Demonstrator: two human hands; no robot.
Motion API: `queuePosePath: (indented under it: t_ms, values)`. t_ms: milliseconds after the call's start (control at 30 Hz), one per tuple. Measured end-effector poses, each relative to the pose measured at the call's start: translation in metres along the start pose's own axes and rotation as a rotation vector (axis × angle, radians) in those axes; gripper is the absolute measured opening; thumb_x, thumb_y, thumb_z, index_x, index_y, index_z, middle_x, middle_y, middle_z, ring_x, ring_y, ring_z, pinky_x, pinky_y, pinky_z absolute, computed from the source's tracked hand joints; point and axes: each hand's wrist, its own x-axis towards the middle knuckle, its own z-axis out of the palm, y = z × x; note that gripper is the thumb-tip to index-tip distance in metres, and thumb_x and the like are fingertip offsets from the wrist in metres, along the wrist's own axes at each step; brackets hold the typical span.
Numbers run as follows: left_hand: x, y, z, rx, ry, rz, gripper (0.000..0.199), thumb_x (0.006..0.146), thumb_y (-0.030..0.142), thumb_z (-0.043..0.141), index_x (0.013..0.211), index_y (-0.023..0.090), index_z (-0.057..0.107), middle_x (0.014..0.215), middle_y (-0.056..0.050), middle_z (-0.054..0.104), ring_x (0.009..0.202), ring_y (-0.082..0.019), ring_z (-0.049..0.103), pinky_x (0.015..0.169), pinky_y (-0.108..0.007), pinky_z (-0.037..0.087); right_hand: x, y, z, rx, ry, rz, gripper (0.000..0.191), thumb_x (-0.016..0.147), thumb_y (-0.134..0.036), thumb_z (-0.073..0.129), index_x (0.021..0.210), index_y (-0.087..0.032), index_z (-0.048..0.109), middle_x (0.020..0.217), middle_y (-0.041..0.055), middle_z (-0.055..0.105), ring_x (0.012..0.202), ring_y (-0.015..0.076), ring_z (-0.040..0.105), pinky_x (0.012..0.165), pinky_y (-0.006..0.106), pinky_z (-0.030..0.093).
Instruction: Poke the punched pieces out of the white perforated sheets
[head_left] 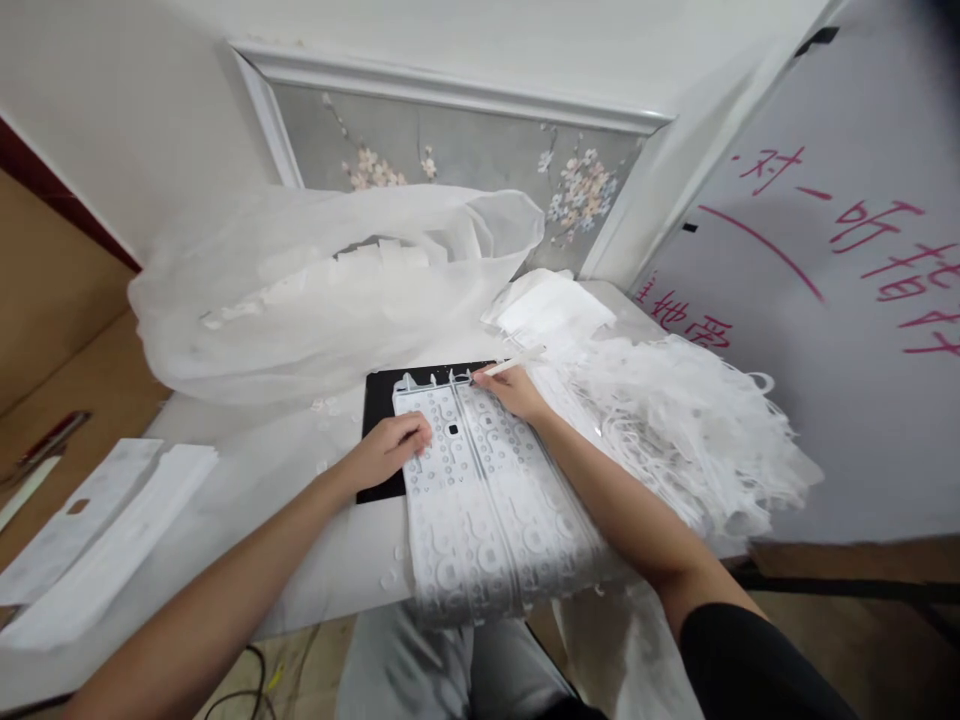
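Note:
A long white sheet [480, 520] with raised or cut rings and small shapes lies in a layered strip. It covers part of a black mat [382, 405] and hangs over the table's near edge. My left hand [390, 447] rests at the strip's left side, fingers curled together and pressed down on it. At the strip's far edge, my right hand [512, 388] grips a slim white pen-shaped tool [517, 360]. Its working tip is low by the cut edge, too small to make out. Near that tip, narrow tabs [442, 378] stick up from the sheet.
A big translucent white bag [300, 300] fills the back left. Loose white strips and loops [690, 430] are heaped at right, beside folded white sheets [559, 305]. Cut white pieces [112, 540] lie at left. A framed flower picture [450, 140] and a whiteboard [825, 280] stand behind.

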Motion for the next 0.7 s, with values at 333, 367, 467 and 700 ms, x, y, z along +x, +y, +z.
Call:
queuePosePath:
  t_ms: [333, 367, 467, 700]
  values:
    - [0.012, -0.034, 0.0, -0.339, 0.213, -0.172, 0.042, 0.084, 0.046, 0.07, 0.114, 0.021, 0.056, 0.093, -0.001, 0.063, 0.07, -0.013, 0.063, 0.067, -0.027, 0.052, 0.002, 0.004, 0.002, -0.033, 0.014, -0.023, 0.032, 0.091, -0.046, 0.061, 0.095, -0.019, 0.077, 0.101, 0.0077, 0.078, 0.097, 0.0263, 0.072, 0.088, 0.037, 0.055]
    - [0.015, -0.035, -0.001, -0.341, 0.231, -0.186, 0.049, 0.083, 0.046, 0.071, 0.121, 0.023, 0.052, 0.098, -0.001, 0.062, 0.069, -0.012, 0.064, 0.065, -0.027, 0.052, 0.002, 0.004, 0.002, -0.035, 0.016, -0.028, 0.032, 0.092, -0.046, 0.06, 0.095, -0.019, 0.077, 0.103, 0.0077, 0.078, 0.099, 0.0263, 0.072, 0.088, 0.037, 0.055]
    - [0.028, -0.029, -0.003, -0.202, 0.2, -0.287, 0.054, 0.087, 0.049, 0.066, 0.13, 0.025, 0.046, 0.099, -0.002, 0.063, 0.062, -0.012, 0.063, 0.058, -0.026, 0.051, 0.001, 0.004, 0.003, -0.032, 0.016, -0.049, 0.032, 0.092, -0.046, 0.06, 0.094, -0.019, 0.077, 0.105, 0.0078, 0.077, 0.1, 0.0262, 0.071, 0.087, 0.036, 0.055]
    - [0.075, 0.012, 0.036, 0.874, 0.281, -0.467, 0.038, 0.1, 0.042, 0.042, 0.12, 0.013, 0.055, 0.094, -0.017, 0.071, 0.087, -0.033, 0.071, 0.077, -0.043, 0.051, 0.003, 0.002, 0.005, -0.013, 0.021, -0.062, 0.033, 0.091, -0.046, 0.062, 0.095, -0.018, 0.077, 0.096, 0.0084, 0.078, 0.091, 0.0247, 0.072, 0.079, 0.034, 0.056]
